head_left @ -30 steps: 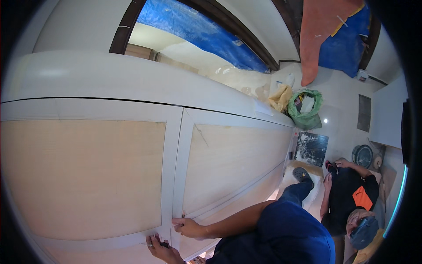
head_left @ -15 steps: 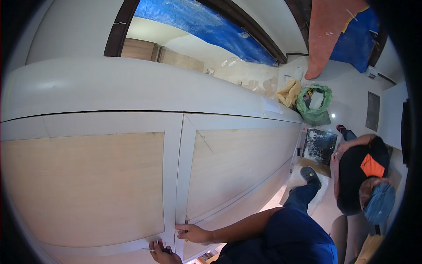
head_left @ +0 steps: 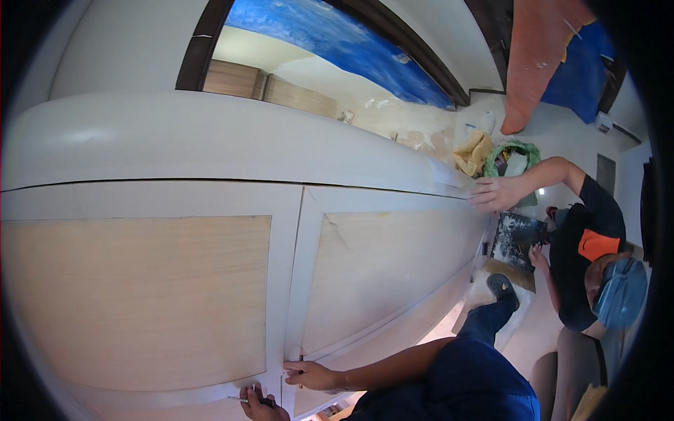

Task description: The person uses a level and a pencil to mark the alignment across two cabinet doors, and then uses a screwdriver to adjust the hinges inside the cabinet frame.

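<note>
Two hinged-looking cabinet doors have white frames and pale wood panels, with a narrow vertical seam between them. At the lower middle, my right hand grips a thin pencil-like stick against the frame beside that seam. Lower and further left, my left hand is closed on a dark-handled tool, whose thin metal shaft points left across the lower rail. Part of each hand's fingers is hidden.
A co-worker in black has a hand at the white curved ledge. Beyond are a green sack, yellow cloth and blue sheeting. My foot rests near a dark board.
The co-worker has moved up toward the ledge and now has an arm stretched onto it. My hands stay at the lower frame; the view has shifted slightly.
</note>
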`<state>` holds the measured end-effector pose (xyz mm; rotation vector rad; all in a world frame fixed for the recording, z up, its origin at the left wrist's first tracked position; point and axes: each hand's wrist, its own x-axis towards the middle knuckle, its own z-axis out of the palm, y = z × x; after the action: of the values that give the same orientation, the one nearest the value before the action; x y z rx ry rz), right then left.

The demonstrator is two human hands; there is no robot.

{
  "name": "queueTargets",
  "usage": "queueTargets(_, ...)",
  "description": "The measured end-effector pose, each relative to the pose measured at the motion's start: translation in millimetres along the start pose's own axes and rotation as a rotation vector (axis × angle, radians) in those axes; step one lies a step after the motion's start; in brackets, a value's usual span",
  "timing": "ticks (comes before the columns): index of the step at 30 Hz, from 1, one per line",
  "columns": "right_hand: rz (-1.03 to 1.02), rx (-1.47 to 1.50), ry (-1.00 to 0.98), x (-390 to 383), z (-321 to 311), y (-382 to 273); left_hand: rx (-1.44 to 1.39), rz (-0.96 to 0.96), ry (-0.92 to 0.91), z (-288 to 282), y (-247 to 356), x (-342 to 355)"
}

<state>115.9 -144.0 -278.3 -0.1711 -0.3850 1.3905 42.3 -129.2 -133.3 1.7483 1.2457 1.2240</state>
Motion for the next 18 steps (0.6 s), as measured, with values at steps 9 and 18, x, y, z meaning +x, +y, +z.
queueTargets(9,0.013,-0.038,-0.005,-9.5,6.5,-5.3,-0.053,-0.019,-0.001,-7.5,2.0,-2.3)
queueTargets(18,0.003,0.030,-0.039,-10.9,5.7,-6.7,0.081,0.088,-0.055,-7.9,1.2,-6.4)
